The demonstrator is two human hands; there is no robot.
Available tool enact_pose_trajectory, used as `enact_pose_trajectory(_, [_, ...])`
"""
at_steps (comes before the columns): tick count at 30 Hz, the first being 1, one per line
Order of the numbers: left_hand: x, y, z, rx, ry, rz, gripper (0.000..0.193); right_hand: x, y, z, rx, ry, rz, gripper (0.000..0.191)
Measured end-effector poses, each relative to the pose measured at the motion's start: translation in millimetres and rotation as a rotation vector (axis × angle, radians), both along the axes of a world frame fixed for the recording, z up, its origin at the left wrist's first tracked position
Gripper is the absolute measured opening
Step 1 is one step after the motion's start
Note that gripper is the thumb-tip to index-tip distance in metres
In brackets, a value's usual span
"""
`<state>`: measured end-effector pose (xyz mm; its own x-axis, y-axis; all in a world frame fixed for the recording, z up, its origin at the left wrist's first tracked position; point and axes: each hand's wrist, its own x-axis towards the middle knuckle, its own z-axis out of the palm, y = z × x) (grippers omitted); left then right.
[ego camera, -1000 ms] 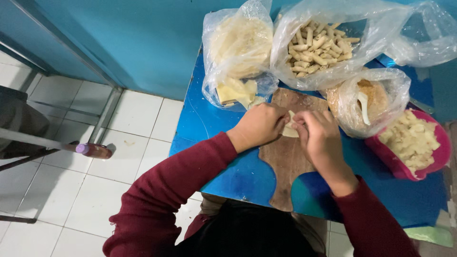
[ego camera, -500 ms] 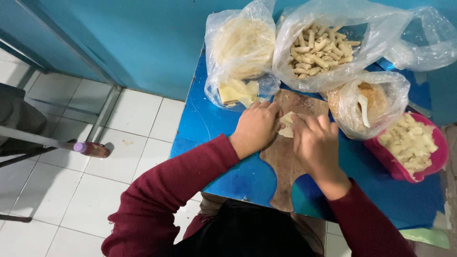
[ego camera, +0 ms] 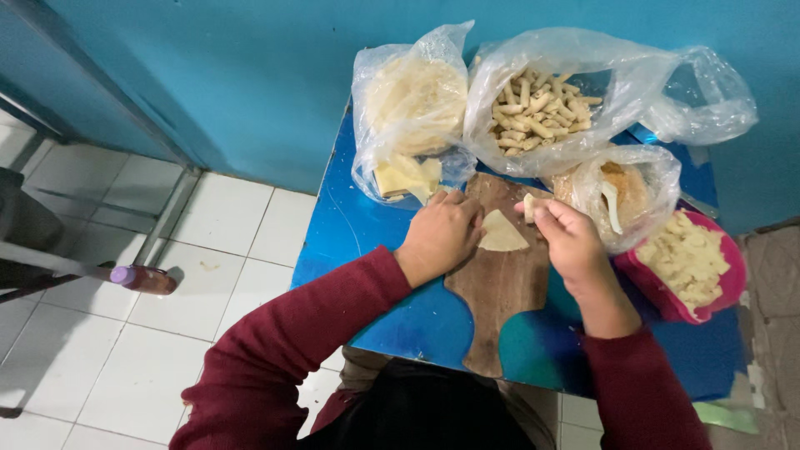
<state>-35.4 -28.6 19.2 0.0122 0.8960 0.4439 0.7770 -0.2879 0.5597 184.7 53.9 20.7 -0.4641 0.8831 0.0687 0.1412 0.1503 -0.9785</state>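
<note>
While left hand (ego camera: 439,237) presses dough wrapper (ego camera: 502,232) on board (ego camera: 498,283), loosely curled | right hand (ego camera: 567,237) pinches small pale piece (ego camera: 528,208)

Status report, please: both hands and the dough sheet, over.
Left hand flat on dough sheet, wooden board beneath. Right hand pinches a small pale piece. Nothing between them.
</note>
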Motion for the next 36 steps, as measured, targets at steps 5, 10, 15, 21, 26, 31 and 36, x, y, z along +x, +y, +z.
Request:
enact_pose_trajectory(5, [2.6,-2.4,3.1,0.106,-0.033,-0.011,0.009,15.1,3.6,12.1,-0.489,0.146,0.068,0.032])
enact_pose_trajectory(10, [4.4,-4.1,14.1,0.157,-0.161,-0.059,0.015,13.9,7.8,7.9,-0.646,0.201,0.057,0.031])
enact_pose_trajectory(15, [6.1,-2.7,17.5,0.059,-0.444,-0.266,0.032,14.3,4.7,-3.2,-0.590,0.129,0.167,0.027])
enact_pose_trajectory(21, [4.1,-0.5,12.7,0.052,-0.410,-0.293,0.020,11.1,-0.1,-3.8,-0.483,0.003,0.229,0.028])
enact_pose_trajectory(26, [4.0,-1.7,13.0,0.099,-0.436,-0.291,0.015,11.6,-3.4,-1.3,-0.317,-0.052,0.297,0.025])
enact_pose_trajectory(31, [7.0,-2.6,12.8,-0.007,-0.509,-0.233,0.014,6.5,-5.9,-5.5,-0.265,-0.112,0.235,0.023])
enact_pose_trajectory(36, [8.7,-1.7,10.7,-0.037,-0.542,-0.202,0.016,-2.2,-15.0,-7.0,-0.117,-0.207,0.114,0.026])
